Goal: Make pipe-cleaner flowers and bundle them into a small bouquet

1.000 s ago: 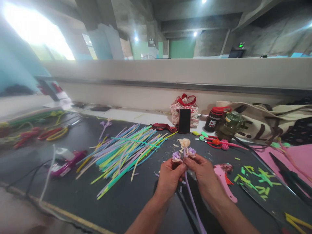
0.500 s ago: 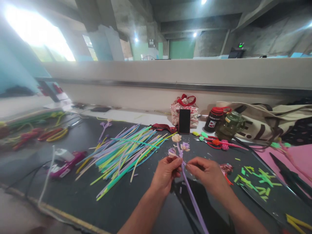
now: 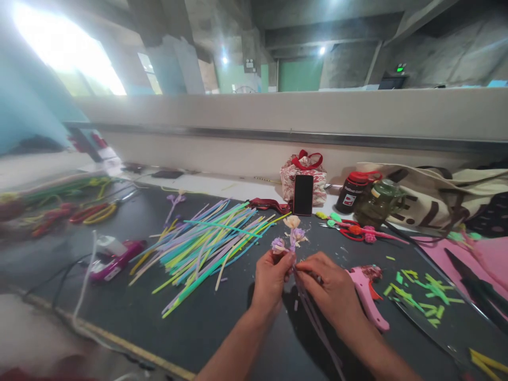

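My left hand (image 3: 271, 279) and my right hand (image 3: 329, 287) are closed side by side around a lilac stem (image 3: 317, 328) that runs down toward me. Three small paper flowers (image 3: 291, 233), cream and purple, sit at the top of that stem just beyond my fingertips. A spread of coloured straws (image 3: 206, 243) lies on the dark table to the left of my hands. A pink glue gun (image 3: 367, 293) lies right beside my right hand.
A second pink glue gun (image 3: 115, 259) with a cable lies at the left. A black phone (image 3: 303, 194) leans on a patterned bag (image 3: 304, 177) at the back, next to a dark jar (image 3: 351, 193) and a canvas tote (image 3: 440, 193). Green cut scraps (image 3: 416, 291) lie at the right.
My hands have drawn closer together on the stem and the flower cluster has dipped slightly. The camera has shifted a little, and the pink glue gun beside my right hand shows again.
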Tool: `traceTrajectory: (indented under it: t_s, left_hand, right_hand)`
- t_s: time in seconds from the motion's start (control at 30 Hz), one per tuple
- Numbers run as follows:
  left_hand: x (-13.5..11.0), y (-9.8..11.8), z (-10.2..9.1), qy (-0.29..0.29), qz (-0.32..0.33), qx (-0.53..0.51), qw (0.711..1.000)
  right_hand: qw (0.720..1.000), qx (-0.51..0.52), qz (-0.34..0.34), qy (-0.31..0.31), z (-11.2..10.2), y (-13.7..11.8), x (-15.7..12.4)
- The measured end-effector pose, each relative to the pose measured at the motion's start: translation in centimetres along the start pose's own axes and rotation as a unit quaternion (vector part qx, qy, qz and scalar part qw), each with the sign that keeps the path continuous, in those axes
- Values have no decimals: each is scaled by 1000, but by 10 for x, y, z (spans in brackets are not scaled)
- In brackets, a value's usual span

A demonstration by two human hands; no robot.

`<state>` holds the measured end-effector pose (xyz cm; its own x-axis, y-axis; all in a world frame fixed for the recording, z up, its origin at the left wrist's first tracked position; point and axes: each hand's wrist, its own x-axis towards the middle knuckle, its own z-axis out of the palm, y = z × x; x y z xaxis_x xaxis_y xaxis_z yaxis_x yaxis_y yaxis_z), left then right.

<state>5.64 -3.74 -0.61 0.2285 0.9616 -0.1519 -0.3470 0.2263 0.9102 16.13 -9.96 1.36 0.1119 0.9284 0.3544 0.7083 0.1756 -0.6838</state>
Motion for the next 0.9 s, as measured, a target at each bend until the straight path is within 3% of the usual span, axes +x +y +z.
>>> traceTrajectory:
  t_s: [0.17,0.37,0.43,0.53,0.63,0.9]
  left_hand:
    - [1,2,2,11,2,-11,1000]
    - [-1,5,3,17,10,-11,1000]
    - [-2,5,4,17,19,-10,1000]
    - [-5,5,5,16,37,-16,999]
    - [-7,5,5,18,42,-35,998]
    - [-6,7,6,27,15,-63,998]
  right_hand:
    - [994,53,96,-11,-5,-2,8]
    - [978,143,138,-58,-2,2,13]
    - [959,210,176,-76,0,4,14]
    - [905,332,249,-94,1,3,17]
    - [870,378,295,-117,2,2,19]
    - [916,309,233,-110,-2,1,27]
